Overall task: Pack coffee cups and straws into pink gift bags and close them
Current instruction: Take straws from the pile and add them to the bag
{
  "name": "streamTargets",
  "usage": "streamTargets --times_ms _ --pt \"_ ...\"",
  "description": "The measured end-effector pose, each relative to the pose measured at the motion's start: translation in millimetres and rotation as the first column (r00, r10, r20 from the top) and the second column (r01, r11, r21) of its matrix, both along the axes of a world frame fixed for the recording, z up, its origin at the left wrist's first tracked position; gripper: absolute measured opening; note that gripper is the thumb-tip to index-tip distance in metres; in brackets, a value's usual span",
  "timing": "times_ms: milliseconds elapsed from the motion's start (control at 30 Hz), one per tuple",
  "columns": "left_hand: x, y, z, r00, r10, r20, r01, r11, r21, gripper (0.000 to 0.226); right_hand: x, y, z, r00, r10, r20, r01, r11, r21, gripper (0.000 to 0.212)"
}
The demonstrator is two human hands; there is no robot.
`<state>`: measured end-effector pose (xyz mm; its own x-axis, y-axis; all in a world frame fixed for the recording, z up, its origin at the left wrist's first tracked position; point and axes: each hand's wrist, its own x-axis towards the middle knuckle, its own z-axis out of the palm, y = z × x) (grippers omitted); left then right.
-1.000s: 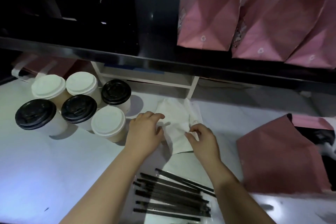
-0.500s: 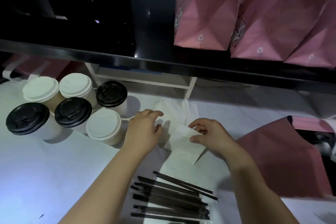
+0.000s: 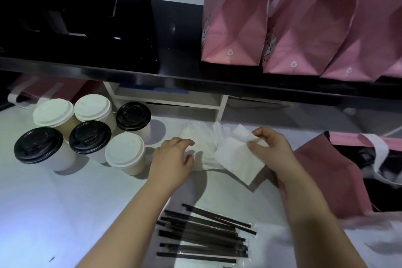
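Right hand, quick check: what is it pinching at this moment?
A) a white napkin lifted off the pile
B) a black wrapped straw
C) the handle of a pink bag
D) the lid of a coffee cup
A: the right hand pinches a white napkin by its top edge, raised above the napkin pile; the straws lie untouched nearer the person.

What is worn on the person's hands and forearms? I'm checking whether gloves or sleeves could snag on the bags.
Nothing that shows. The left hand and right hand are bare: no gloves, rings, watch or bracelets. Both forearms are uncovered right down to the picture's lower edge, so any sleeve ends out of view.
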<state>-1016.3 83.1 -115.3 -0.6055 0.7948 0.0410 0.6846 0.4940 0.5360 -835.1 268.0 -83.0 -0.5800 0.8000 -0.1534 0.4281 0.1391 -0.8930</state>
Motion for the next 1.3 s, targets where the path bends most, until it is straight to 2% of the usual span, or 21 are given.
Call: streamTargets --times_ms 100,167,233,300,400,500,633,700,833,933,1133,1200,1300 --pt "0.6 2.4 0.8 1.0 0.002 0.003 -0.002 1.0 0.002 0.039 -28.3 -2.3 -20.8 0.963 -0.264 0.048 0.267 0.962 -0.065 0.011" --pt "0.2 5.6 2.1 1.0 -0.003 0.002 0.003 1.0 -0.004 0.039 -48.7 -2.9 -37.8 0.937 -0.34 0.085 0.35 0.923 -0.161 0.012" --pt "-0.8 8.5 2.9 1.0 -0.004 0.001 0.004 1.0 -0.007 0.038 -63.8 -1.4 -54.4 0.938 -0.328 0.113 0.343 0.923 -0.171 0.009" --pt "-2.1 10.4 2.7 1.0 0.0 0.0 0.0 1.0 -0.001 0.037 -71.9 0.6 -65.4 0.94 -0.28 0.193 0.304 0.946 -0.109 0.014" --pt "-3.3 13.3 1.1 1.0 -0.003 -0.005 0.002 1.0 -0.006 0.037 -78.1 4.0 -75.0 0.884 -0.227 0.408 0.233 0.972 0.036 0.042" --pt "-5.1 18.5 -0.8 1.0 -0.004 -0.012 0.004 1.0 -0.027 0.037 -82.7 5.9 -80.2 0.85 -0.254 0.461 0.246 0.966 0.078 0.062" --pt "-7.7 26.1 -2.6 1.0 -0.008 -0.014 0.007 0.999 -0.05 0.038 -80.2 11.5 -86.9 0.846 -0.26 0.466 0.265 0.963 0.058 0.049" --pt "-8.1 29.5 -2.8 0.999 -0.016 -0.031 0.014 0.998 -0.062 0.038 -76.5 12.9 -87.4 0.866 -0.266 0.423 0.271 0.961 0.05 0.039" --pt "-7.1 36.1 -1.3 0.997 -0.038 -0.074 0.031 0.995 -0.099 0.039 -69.7 9.1 -77.4 0.94 -0.313 0.132 0.323 0.944 -0.06 0.008" --pt "-5.4 39.4 5.2 0.994 -0.049 -0.102 0.037 0.993 -0.109 0.04 -61.3 1.0 -55.5 0.959 -0.278 0.063 0.281 0.959 -0.042 0.007" --pt "-1.9 36.1 44.1 0.987 -0.024 -0.16 0.023 1.0 -0.012 0.039 -51.5 -16.5 12.3 0.994 -0.055 -0.092 0.072 0.978 0.195 0.005" --pt "0.5 37.2 66.0 0.98 -0.029 -0.199 0.038 0.998 0.042 0.039 -50.2 -17.3 45.4 0.991 0.021 -0.13 0.02 0.951 0.307 0.014" --pt "8.3 45.6 100.3 0.96 -0.046 -0.277 0.075 0.993 0.093 0.04 -41.6 -12.4 97.1 0.99 0.101 -0.102 -0.043 0.886 0.461 0.018"
